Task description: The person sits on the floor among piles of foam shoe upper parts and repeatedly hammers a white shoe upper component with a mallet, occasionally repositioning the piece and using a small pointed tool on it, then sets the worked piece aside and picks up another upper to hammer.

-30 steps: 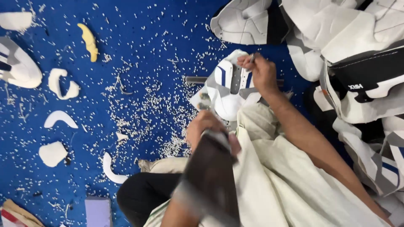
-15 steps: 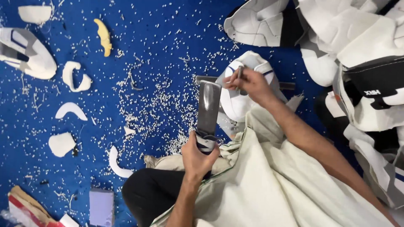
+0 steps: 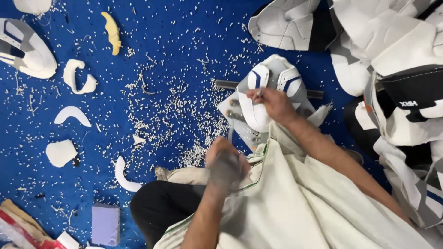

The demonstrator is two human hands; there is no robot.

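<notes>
— Item one: what is in my hands?

— My right hand (image 3: 272, 102) pinches a small thin tool against the white padded piece with blue stripes (image 3: 265, 90), which lies on the blue mat (image 3: 175, 37) before my knees. My left hand (image 3: 225, 161) is fisted around a blurred dark tool; half a second ago that tool stood upright, now it is lowered.

— Item two: packaging nearby?

— A lilac rectangular block (image 3: 105, 223) lower left; a black label with white print (image 3: 413, 94) at right; a yellow foam crescent (image 3: 112, 31) top left.
</notes>
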